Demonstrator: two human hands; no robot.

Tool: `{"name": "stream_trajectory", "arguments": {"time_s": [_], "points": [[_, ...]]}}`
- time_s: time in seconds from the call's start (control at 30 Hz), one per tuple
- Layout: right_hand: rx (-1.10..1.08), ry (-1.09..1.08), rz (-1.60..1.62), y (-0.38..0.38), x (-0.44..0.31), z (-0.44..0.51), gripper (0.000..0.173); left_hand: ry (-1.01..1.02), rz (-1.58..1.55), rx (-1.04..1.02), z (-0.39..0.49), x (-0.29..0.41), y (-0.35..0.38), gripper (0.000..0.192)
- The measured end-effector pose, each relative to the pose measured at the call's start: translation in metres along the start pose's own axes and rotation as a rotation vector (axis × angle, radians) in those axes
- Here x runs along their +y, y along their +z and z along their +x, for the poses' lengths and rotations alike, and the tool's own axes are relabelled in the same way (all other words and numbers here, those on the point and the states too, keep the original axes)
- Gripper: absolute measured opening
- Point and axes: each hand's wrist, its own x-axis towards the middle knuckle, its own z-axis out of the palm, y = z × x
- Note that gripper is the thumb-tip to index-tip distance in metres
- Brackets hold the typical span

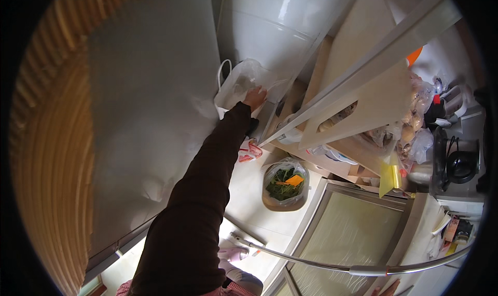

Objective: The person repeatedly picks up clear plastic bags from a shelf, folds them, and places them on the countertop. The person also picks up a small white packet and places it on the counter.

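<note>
My left hand (255,97), at the end of a dark sleeve, reaches far forward to a white handled bag (227,99) with clear plastic (249,71) in its mouth. The fingers are at the bag's opening; whether they grip anything is hidden. Only some fingers of my right hand (392,287) show at the bottom edge, beside the frame of a glazed panel, and the rest is cut off. On the floor, a lined waste bin (286,207) holds green leaves (281,187) and an orange piece (295,180).
A large grey panel (151,93) borders the left side. A long metal pole (311,261) crosses the lower right. Shelving (362,105) stands at right, with bagged items (412,117) and a black appliance (461,165). A red-and-white bag (250,150) lies near the bin.
</note>
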Motion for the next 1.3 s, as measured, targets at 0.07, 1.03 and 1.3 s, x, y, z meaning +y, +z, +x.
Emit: {"name": "stream_trajectory", "arguments": {"time_s": [0.07, 1.03, 1.3], "points": [[0.003, 0.026, -0.065, 0.002, -0.001, -0.001, 0.085, 0.025, -0.031, 0.007, 0.012, -0.013, 0.02, 0.034], [0.087, -0.006, -0.217, 0.001, -0.018, -0.002, 0.074, -0.261, -0.76, -0.315, -0.026, -0.042, -0.083, 0.026], [0.109, 0.006, -0.147, 0.0, -0.023, -0.001, 0.076, -0.421, -0.228, -0.555, 0.005, -0.054, -0.016, 0.006]]}}
